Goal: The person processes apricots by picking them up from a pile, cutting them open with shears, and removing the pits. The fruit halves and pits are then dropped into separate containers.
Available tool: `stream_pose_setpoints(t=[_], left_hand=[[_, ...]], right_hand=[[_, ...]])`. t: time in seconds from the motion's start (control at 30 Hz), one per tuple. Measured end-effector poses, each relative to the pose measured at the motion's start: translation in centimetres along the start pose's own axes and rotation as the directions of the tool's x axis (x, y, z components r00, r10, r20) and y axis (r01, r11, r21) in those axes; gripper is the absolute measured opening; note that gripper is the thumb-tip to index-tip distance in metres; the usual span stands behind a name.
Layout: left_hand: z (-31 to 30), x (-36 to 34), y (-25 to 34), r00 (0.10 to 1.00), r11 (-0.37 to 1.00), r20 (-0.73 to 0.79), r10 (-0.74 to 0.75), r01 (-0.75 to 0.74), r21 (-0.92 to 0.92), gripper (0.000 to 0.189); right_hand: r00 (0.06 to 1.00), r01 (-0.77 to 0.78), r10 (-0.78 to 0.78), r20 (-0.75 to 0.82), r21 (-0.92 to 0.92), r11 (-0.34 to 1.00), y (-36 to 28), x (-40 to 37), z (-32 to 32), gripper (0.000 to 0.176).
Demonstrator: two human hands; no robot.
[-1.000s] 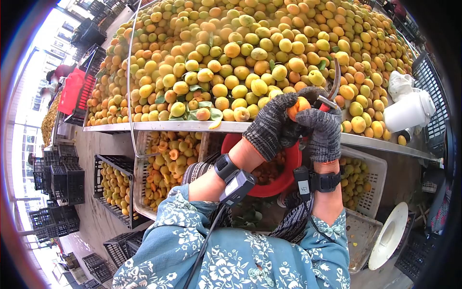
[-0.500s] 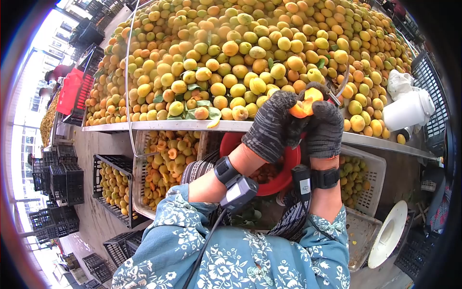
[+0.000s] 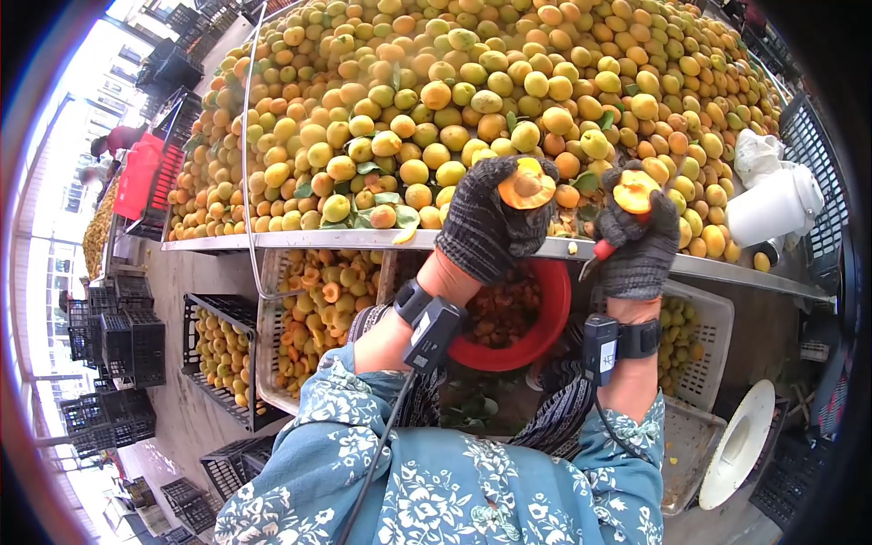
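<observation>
My left hand (image 3: pixel 490 222), in a dark grey knit glove, is closed on an apricot half (image 3: pixel 527 184), its cut face up with a brownish centre. In my right hand (image 3: pixel 640 241), gloved alike, a second apricot half (image 3: pixel 635 191) is held between the fingertips. A small knife with a red handle (image 3: pixel 604 249) is tucked in the same hand, its blade pointing down. Both hands are above the near edge of a table heaped with whole apricots (image 3: pixel 436 118). Below them stands a red basin (image 3: pixel 556 318) with brownish pieces inside, too small to name surely.
A metal rim (image 3: pixel 345 239) borders the heap. Underneath, a pale crate (image 3: pixel 265 363) holds apricot halves, and a black crate (image 3: pixel 238 313) holds more apricots. At right are a white bucket (image 3: pixel 772 207), another pale crate (image 3: pixel 716 345) and a white hat (image 3: pixel 738 445).
The apricot, held between both hands before, is now in two halves. My hands have moved apart, one half in each, and the basin shows more fully.
</observation>
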State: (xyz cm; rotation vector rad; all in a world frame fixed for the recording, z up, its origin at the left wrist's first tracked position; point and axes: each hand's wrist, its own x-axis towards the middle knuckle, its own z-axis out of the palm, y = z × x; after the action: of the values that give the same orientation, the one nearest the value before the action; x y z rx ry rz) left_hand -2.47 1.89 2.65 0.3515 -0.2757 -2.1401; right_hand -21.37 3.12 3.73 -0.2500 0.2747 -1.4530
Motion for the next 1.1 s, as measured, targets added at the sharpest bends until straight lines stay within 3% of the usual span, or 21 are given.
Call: stream_pose_setpoints(t=[0.07,0.13,0.2,0.27,0.33,0.37,0.4,0.43,0.6,0.67,0.7,0.73,0.8,0.83,0.97,1.03,1.1], left_hand=[[0.0,0.1,0.6,0.994,0.973,-0.106,-0.009,0.033,0.229,0.046],[0.9,0.1,-0.2,0.985,0.982,-0.173,0.020,0.013,0.187,0.037],[1.1,0.4,-1.2,0.969,0.990,-0.244,0.033,0.002,0.141,0.028],[-0.4,0.8,-2.0,0.937,0.922,-0.267,0.226,-0.118,0.369,0.024],[-2.5,1.1,-2.1,0.920,0.926,-0.312,0.238,-0.117,0.359,0.024],[-2.4,0.1,-2.2,0.940,0.813,-0.174,0.292,-0.148,0.563,0.030],[-1.7,-0.6,-2.2,0.951,0.656,-0.026,0.308,-0.193,0.729,0.048],[-0.7,-0.5,-1.8,0.984,0.796,-0.054,0.169,-0.104,0.597,0.048],[0.6,-0.4,-3.5,0.990,0.812,-0.035,0.134,-0.089,0.577,0.044],[0.9,-0.9,-3.9,0.956,0.497,0.205,0.208,-0.284,0.820,0.041],[0.2,-0.2,-4.1,0.995,0.719,-0.011,0.096,-0.061,0.692,0.035],[0.1,-0.2,-4.3,0.996,0.720,-0.014,0.092,-0.057,0.692,0.035],[1.0,-0.8,-4.5,0.921,0.192,0.341,0.190,-0.375,0.907,0.032],[1.7,-1.1,-4.6,0.986,0.481,0.132,0.098,-0.163,0.861,0.025],[0.9,-0.3,-5.6,0.944,0.332,0.273,0.182,-0.321,0.887,0.032],[1.5,0.0,-5.6,0.992,0.541,0.085,0.097,-0.125,0.832,0.046],[2.2,0.0,-5.9,0.994,0.582,0.063,0.083,-0.100,0.807,0.053]], right_hand=[[0.996,0.085,-0.070,0.053,-0.376,0.923,-0.6,-0.3,1.1,0.047],[0.999,0.029,-0.013,0.031,-0.620,0.784,-0.1,-1.1,1.5,0.038],[0.995,0.088,0.010,0.100,-0.912,0.401,1.1,-1.5,4.2,0.031],[0.983,0.176,-0.023,0.182,-0.899,0.401,2.0,-1.4,3.3,0.029],[1.000,0.007,-0.028,-0.010,-0.832,0.555,1.3,-1.5,4.0,0.023],[0.988,0.146,-0.122,0.093,-0.810,0.568,0.8,-0.6,1.0,0.016],[0.989,0.135,-0.142,0.042,-0.649,0.748,0.4,-0.8,2.1,0.017],[0.982,0.167,-0.184,0.029,-0.578,0.799,0.0,-0.6,2.4,0.019],[0.957,0.278,-0.287,0.033,-0.367,0.888,-1.9,0.8,0.4,0.024],[0.948,0.291,-0.316,-0.027,-0.317,0.903,-2.3,0.9,0.2,0.023],[0.935,0.311,-0.349,-0.060,-0.332,0.891,-2.4,0.9,0.5,0.023],[0.935,0.311,-0.350,-0.064,-0.332,0.890,-2.4,1.0,0.5,0.023],[0.916,0.357,-0.401,-0.024,-0.409,0.839,-2.2,0.9,1.0,0.024],[0.906,0.362,-0.419,-0.056,-0.410,0.837,-2.2,0.9,1.4,0.023],[0.884,0.397,-0.468,-0.002,-0.526,0.752,-1.9,0.4,2.1,0.023],[0.862,0.427,-0.506,0.031,-0.583,0.691,-1.8,0.3,2.1,0.025],[0.832,0.438,-0.555,0.019,-0.637,0.634,-1.5,0.4,2.1,0.024]])
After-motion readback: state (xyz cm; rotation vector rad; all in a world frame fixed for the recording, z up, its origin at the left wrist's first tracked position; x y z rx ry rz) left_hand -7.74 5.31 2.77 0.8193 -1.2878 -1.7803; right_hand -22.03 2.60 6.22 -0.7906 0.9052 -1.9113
